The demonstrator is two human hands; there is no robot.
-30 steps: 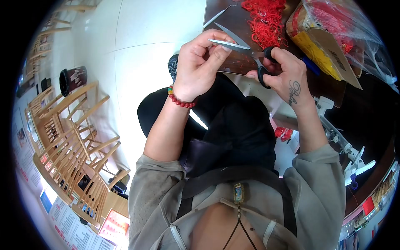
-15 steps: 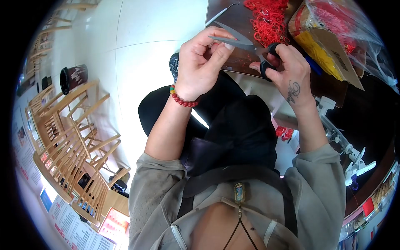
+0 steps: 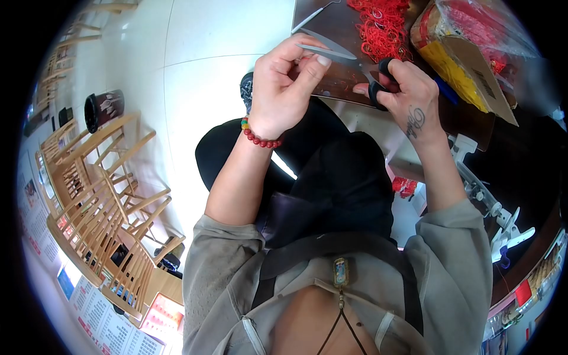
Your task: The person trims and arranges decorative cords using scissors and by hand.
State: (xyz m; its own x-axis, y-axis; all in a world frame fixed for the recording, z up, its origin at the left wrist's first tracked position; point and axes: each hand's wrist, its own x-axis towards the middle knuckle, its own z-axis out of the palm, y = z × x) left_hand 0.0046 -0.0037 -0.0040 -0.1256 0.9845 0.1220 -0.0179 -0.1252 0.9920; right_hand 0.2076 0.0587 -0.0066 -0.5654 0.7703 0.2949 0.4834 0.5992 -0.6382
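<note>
A person's two bare hands meet over the near edge of a dark table (image 3: 338, 81). The right forearm reaches far and slightly left; the right hand (image 3: 415, 97), tattooed on its back, grasps the black handles of a pair of scissors (image 3: 337, 53), fingers bent. The scissors' long axis runs left and slightly far, tips pointing left, blades parted. The left forearm reaches far and tilts right; the left hand (image 3: 290, 86), above a red bead bracelet (image 3: 264, 142), is curled beside the blades, thumb pointing far right. Whether it pinches anything, I cannot tell. Beyond the scissors lie tangled red cords (image 3: 381, 29); far left, a hooked tool (image 3: 309, 20); right, an open cardboard box (image 3: 476, 77).
</note>
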